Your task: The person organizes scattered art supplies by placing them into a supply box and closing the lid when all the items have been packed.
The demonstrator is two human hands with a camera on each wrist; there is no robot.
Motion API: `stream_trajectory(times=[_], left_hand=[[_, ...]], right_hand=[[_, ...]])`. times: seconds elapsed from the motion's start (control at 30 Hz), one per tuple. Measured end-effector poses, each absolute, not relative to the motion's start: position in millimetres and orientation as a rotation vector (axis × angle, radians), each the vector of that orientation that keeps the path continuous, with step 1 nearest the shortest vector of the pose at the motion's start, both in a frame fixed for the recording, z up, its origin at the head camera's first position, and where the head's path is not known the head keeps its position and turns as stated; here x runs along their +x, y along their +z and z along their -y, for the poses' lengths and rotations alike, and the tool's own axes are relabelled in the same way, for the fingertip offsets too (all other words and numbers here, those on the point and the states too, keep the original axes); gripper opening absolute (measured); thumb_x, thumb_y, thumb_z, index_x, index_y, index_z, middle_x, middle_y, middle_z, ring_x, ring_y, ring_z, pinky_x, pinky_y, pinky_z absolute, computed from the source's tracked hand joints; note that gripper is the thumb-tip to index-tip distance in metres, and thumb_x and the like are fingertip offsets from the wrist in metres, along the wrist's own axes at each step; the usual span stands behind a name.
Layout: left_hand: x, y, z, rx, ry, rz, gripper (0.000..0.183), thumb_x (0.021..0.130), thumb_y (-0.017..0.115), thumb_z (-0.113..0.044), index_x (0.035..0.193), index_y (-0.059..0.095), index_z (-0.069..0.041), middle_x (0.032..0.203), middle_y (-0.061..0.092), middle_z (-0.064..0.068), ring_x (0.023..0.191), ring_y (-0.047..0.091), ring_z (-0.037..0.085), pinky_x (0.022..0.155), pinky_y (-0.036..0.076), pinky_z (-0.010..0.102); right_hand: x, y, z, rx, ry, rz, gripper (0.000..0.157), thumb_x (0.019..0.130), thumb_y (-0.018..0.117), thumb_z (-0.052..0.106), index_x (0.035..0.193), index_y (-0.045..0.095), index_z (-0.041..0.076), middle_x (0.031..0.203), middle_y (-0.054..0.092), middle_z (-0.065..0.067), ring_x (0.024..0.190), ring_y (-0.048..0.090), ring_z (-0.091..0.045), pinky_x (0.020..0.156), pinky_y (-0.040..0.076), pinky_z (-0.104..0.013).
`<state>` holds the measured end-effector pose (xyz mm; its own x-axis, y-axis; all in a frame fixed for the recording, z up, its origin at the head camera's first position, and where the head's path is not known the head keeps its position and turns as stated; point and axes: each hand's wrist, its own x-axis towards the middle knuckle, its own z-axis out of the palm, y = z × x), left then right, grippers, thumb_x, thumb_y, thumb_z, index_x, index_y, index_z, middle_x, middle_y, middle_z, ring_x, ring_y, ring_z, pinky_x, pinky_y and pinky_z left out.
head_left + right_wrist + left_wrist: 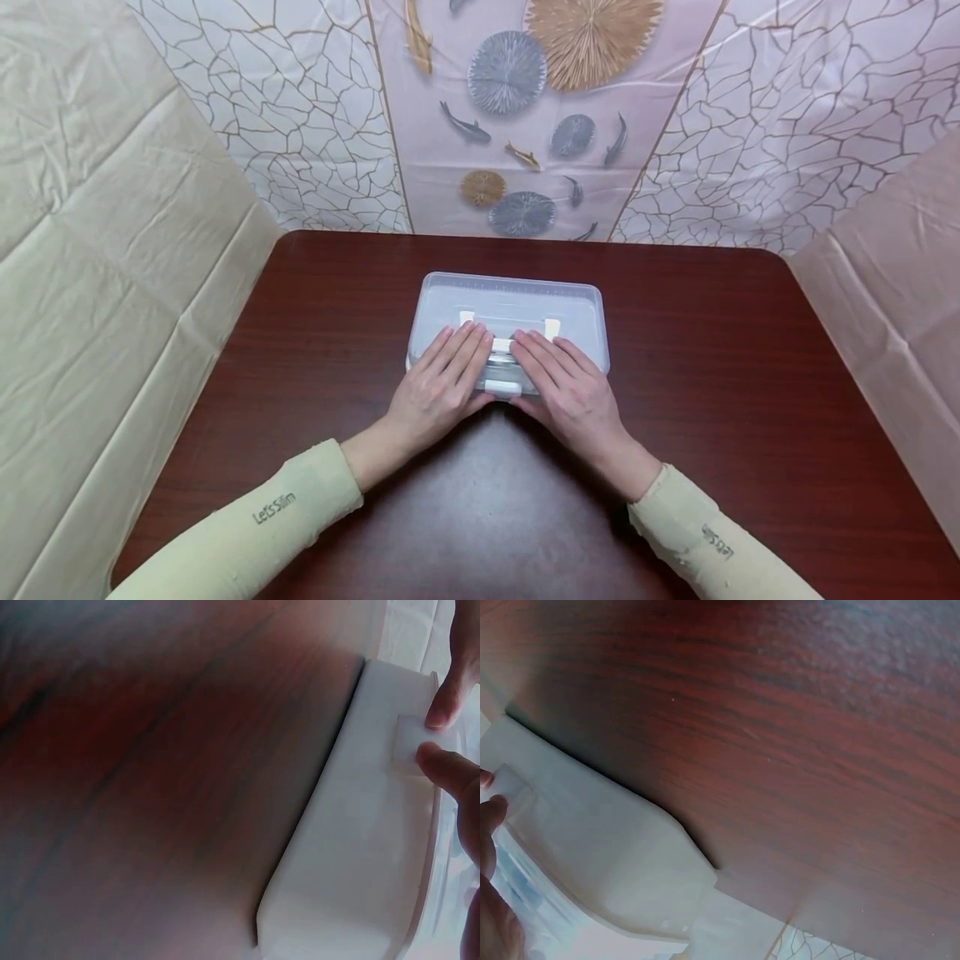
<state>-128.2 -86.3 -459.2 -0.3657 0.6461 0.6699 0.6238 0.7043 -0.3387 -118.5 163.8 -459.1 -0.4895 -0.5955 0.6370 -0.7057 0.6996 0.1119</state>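
A translucent plastic storage box (517, 292) with a lid, white handle pieces and a white front latch (502, 388) stands on the table. My left hand (438, 385) lies over the left front of the lid, fingers extended flat. Mirroring it, my right hand (573, 400) rests on the right front, fingers likewise straight. Both thumbs reach down to the latch; in the right wrist view the thumb tips touch the latch (409, 742). In the left wrist view, the box's pale front wall (607, 817) shows beside the thumb. The box's contents cannot be made out.
The dark red wood-grain table (337, 333) extends around the box. A patterned curtain (495, 167) hangs behind the far edge, with beige cloth panels (97, 292) at both sides. Light sleeves cover both forearms.
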Motion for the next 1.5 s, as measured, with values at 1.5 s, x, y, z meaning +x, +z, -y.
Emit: stream_trajectory(times=[1.5], left_hand=[[-137.5, -442.8, 132.0, -0.960, -0.103, 2.270, 0.090, 0.084, 0.090, -0.047, 0.149, 0.056, 0.005, 0.152, 0.059, 0.024, 0.143, 0.056, 0.037, 0.121, 0.043, 0.050]], right_hand=[[-132.0, -445.0, -189.0, 1.156, 0.265, 2.308, 0.089, 0.084, 0.090, 0.032, 0.156, 0.050, -0.002, 0.159, 0.053, -0.018, 0.148, 0.051, -0.034, 0.125, 0.036, -0.054]])
